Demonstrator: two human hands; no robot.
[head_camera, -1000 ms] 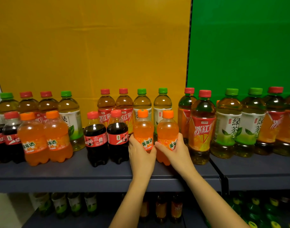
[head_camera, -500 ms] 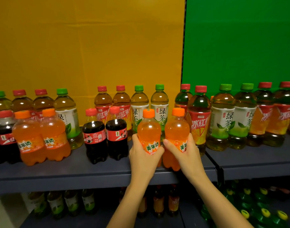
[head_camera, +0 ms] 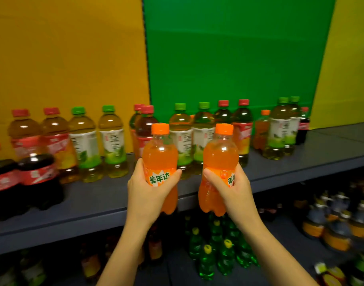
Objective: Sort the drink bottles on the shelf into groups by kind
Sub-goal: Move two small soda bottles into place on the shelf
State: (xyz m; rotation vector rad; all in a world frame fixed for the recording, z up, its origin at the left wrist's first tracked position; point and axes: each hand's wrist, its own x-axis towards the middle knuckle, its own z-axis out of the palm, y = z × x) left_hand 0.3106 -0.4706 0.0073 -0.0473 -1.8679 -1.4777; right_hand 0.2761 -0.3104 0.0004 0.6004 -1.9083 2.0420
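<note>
Backdrop panels behind the shelving: mustard-yellow panel point(head_camera: 63, 58) at left, green panel point(head_camera: 239, 48) in the middle, a yellower strip at far right, all flat and matte. Upper shelf point(head_camera: 94, 203), dark grey, smooth, with a thick front lip, runs the full width; lower shelf point(head_camera: 290, 230) beneath it is dim and crowded with blurred stock, among it small green bottles with yellow caps point(head_camera: 216, 250). Rear row on the upper shelf: clear plastic tea bottles, rounded at the shoulder, red-capped iced-tea bottles point(head_camera: 55, 139) with red labels and green-capped green-tea bottles point(head_camera: 113, 141) with white-and-green labels, alternating in pairs. Cola bottles point(head_camera: 38, 174), dark with red labels, stand at the front left. One more small orange-capped bottle point(head_camera: 262, 129) and one small cola point(head_camera: 304, 124) stand far right beside two green teas. Two orange soda bottles, waisted clear plastic with orange caps: left orange soda point(head_camera: 160, 153) gripped around its label by the left hand point(head_camera: 148, 195), right orange soda point(head_camera: 220, 157) gripped likewise by the right hand point(head_camera: 236, 190); both upright, apart from each other, held in the air in front of the shelf edge. Against the frame half a second ago, both bottles are lifted off the shelf, drawn further apart, and the view has swung right.
</note>
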